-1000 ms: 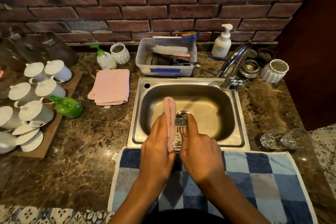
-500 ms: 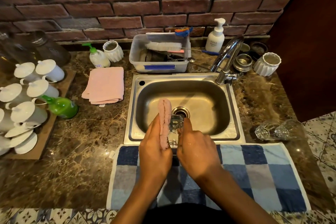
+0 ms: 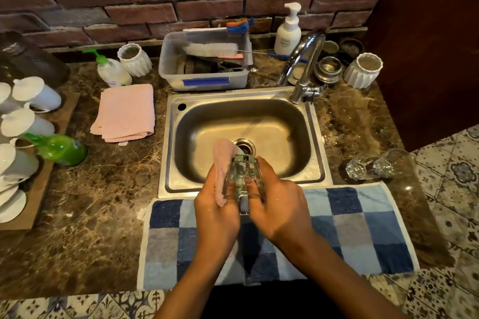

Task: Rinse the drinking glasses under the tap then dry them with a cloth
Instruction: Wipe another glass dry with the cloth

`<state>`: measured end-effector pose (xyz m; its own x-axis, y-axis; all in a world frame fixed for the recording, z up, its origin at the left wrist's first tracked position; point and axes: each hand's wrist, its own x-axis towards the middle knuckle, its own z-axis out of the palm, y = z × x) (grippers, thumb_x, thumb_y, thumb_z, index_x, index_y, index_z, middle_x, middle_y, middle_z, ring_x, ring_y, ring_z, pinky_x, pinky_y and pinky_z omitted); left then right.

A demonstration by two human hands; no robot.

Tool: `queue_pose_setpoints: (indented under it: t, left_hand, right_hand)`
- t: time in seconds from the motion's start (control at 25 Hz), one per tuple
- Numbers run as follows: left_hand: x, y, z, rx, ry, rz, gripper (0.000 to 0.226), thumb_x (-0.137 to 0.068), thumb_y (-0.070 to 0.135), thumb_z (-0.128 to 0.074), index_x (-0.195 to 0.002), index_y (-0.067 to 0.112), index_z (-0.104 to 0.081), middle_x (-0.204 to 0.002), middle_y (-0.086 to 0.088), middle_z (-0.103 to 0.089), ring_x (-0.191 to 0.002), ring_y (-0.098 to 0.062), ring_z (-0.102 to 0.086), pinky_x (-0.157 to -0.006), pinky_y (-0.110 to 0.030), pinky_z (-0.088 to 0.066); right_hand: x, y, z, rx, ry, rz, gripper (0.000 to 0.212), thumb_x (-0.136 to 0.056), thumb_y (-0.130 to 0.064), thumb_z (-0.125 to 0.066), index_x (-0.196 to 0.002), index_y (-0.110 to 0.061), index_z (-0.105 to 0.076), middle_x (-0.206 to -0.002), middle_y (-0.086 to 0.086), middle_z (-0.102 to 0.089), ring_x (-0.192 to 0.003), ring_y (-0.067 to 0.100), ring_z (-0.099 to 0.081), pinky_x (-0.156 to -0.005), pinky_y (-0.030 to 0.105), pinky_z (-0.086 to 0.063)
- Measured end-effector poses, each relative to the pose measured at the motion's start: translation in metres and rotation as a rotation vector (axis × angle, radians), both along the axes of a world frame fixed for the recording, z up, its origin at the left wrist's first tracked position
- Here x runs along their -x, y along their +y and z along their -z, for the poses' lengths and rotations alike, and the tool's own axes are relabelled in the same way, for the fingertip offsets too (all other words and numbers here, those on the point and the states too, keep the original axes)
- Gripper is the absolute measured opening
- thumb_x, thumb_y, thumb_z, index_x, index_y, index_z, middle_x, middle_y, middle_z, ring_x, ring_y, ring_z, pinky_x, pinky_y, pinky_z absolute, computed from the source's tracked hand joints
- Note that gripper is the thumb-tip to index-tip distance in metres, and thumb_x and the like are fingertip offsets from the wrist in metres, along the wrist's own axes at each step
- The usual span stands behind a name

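A clear ribbed drinking glass (image 3: 243, 176) is held over the front rim of the steel sink (image 3: 317, 137). My right hand (image 3: 278, 204) grips it from the right, fingertips visible through the glass. My left hand (image 3: 216, 211) presses a small pink cloth (image 3: 223, 163) against the glass's left side. Two more clear glasses (image 3: 379, 164) lie on their sides on the counter to the right of the sink. The chrome tap (image 3: 302, 65) stands at the sink's back right corner; no water is visible.
A blue checked towel (image 3: 363, 228) covers the counter's front edge. A folded pink cloth (image 3: 125, 112) lies left of the sink, beside a green bottle (image 3: 61, 149) and white cups (image 3: 26, 122). A plastic tub (image 3: 204, 77) with brushes sits behind the sink.
The glass has tilted more upright and turned between my hands, and the pink cloth has shifted along its left side. My hands stay over the sink's front edge.
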<state>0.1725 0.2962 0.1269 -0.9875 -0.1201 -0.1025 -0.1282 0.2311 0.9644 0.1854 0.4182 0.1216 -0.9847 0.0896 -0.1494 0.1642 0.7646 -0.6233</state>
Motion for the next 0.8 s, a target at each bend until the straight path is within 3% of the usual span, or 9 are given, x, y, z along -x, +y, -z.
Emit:
queue_pose_setpoints:
  t: [0.2,0.32,0.44,0.52,0.6,0.68,0.72,0.8]
  left_hand:
    - [-0.001,0.046,0.017,-0.143,-0.239,0.080,0.040,-0.099,0.003,-0.058,-0.106,0.041,-0.070,-0.096,0.020,-0.077,-0.097,0.004,-0.070,-0.076,-0.009,-0.052]
    - [-0.002,0.071,0.030,-0.127,-0.350,0.196,0.051,-0.097,-0.001,-0.058,-0.138,0.030,-0.059,-0.121,0.012,-0.073,-0.113,-0.004,-0.066,-0.101,-0.033,-0.053]
    - [0.001,0.085,0.040,-0.131,-0.444,0.292,0.051,-0.098,0.005,-0.058,-0.138,0.036,-0.058,-0.132,0.009,-0.068,-0.120,-0.014,-0.064,-0.107,-0.044,-0.048]
    - [0.000,0.094,0.043,-0.131,-0.446,0.321,0.044,-0.097,0.007,-0.060,-0.126,0.040,-0.067,-0.131,0.012,-0.068,-0.120,-0.013,-0.063,-0.107,-0.040,-0.047]
    - [0.000,0.103,0.047,-0.076,-0.461,0.267,0.035,-0.094,0.008,-0.064,-0.108,0.040,-0.070,-0.121,0.009,-0.072,-0.108,-0.011,-0.067,-0.092,-0.033,-0.053]
    - [0.000,0.104,0.054,-0.028,-0.499,0.223,0.029,-0.093,0.009,-0.065,-0.094,0.038,-0.072,-0.104,0.010,-0.078,-0.087,-0.007,-0.071,-0.069,-0.025,-0.054]
    - [-0.001,0.102,0.061,-0.043,-0.509,0.260,0.033,-0.094,0.009,-0.064,-0.093,0.039,-0.076,-0.099,0.014,-0.079,-0.083,-0.003,-0.073,-0.065,-0.021,-0.053]
    - [-0.003,0.095,0.077,-0.147,-0.571,0.349,0.044,-0.094,0.005,-0.060,-0.101,0.044,-0.078,-0.107,0.018,-0.077,-0.095,0.000,-0.072,-0.074,-0.020,-0.053]
  right_hand:
    - [-0.003,0.044,0.015,-0.173,-0.094,-0.028,0.072,-0.093,-0.025,-0.050,-0.154,-0.023,-0.011,-0.101,0.015,-0.071,-0.094,0.041,-0.065,-0.082,0.044,-0.050]
    - [0.001,0.081,0.026,-0.250,-0.085,0.006,0.070,-0.093,-0.021,-0.050,-0.155,-0.016,-0.016,-0.101,0.017,-0.072,-0.094,0.043,-0.067,-0.080,0.046,-0.050]
    - [0.011,0.125,0.036,-0.285,-0.014,0.140,0.056,-0.092,-0.015,-0.052,-0.144,-0.009,-0.032,-0.092,0.019,-0.072,-0.086,0.045,-0.068,-0.074,0.047,-0.052]
    - [0.019,0.165,0.043,-0.193,-0.027,0.277,0.030,-0.096,-0.015,-0.048,-0.124,-0.006,-0.042,-0.088,0.018,-0.070,-0.081,0.043,-0.067,-0.067,0.045,-0.051]
    - [0.029,0.208,0.047,-0.010,-0.102,0.413,0.012,-0.099,-0.016,-0.050,-0.107,-0.006,-0.048,-0.087,0.014,-0.066,-0.078,0.034,-0.067,-0.067,0.046,-0.056]
    - [0.042,0.248,0.051,0.112,-0.172,0.483,0.013,-0.100,-0.015,-0.053,-0.094,-0.003,-0.057,-0.088,0.013,-0.067,-0.076,0.028,-0.069,-0.067,0.045,-0.060]
    - [0.048,0.267,0.053,0.149,-0.178,0.501,0.018,-0.100,-0.014,-0.053,-0.089,-0.003,-0.060,-0.088,0.011,-0.069,-0.070,0.023,-0.070,-0.061,0.039,-0.060]
    - [0.062,0.301,0.055,0.193,-0.158,0.524,0.026,-0.102,-0.016,-0.052,-0.080,-0.006,-0.061,-0.087,0.005,-0.069,-0.054,0.011,-0.068,-0.044,0.027,-0.051]
